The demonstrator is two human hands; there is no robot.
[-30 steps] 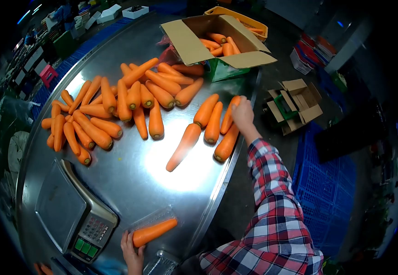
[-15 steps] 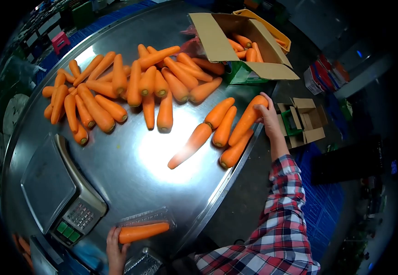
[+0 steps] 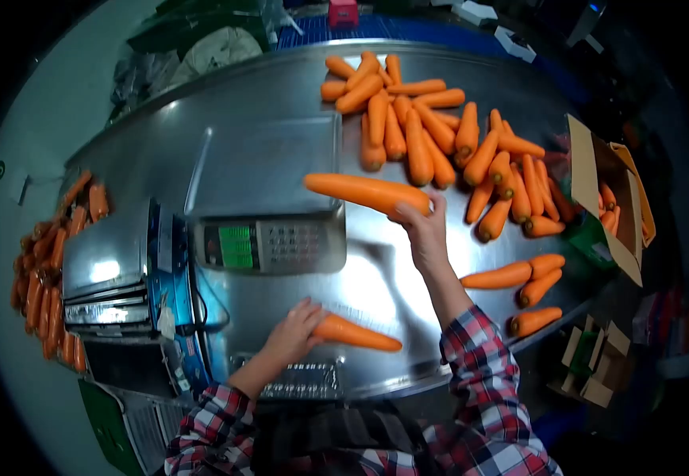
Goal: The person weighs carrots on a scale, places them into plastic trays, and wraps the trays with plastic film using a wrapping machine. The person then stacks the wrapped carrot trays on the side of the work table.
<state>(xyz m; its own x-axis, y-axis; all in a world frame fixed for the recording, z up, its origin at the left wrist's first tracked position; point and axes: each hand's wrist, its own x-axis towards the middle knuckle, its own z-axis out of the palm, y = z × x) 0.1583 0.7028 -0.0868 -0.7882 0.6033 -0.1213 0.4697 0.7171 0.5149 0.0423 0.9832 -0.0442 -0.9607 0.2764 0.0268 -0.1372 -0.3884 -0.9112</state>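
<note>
A large carrot (image 3: 364, 191) is in my right hand (image 3: 426, 230), gripped near its thick end. It is raised beside the digital scale (image 3: 269, 170), its thin end overlapping the scale's plate in view. My left hand (image 3: 290, 333) is closed at the thick end of another carrot (image 3: 360, 333) low over the metal table (image 3: 281, 297). A clear plastic tray faintly shows around that carrot. Several loose carrots (image 3: 499, 275) lie to the right of my right forearm. Farther back is a big pile of carrots (image 3: 420, 147).
Clear plastic trays (image 3: 305, 381) sit at the near table edge. Left of the scale stands a wrapping machine (image 3: 106, 270), with packed carrots (image 3: 43, 293) beyond it. A cardboard box (image 3: 626, 214) with carrots is at the right; a smaller open box (image 3: 590, 361) stands lower.
My view has turned left. My right hand has lifted the carrot from the table's right side and brought it toward the scale. My left hand stays at the other carrot.
</note>
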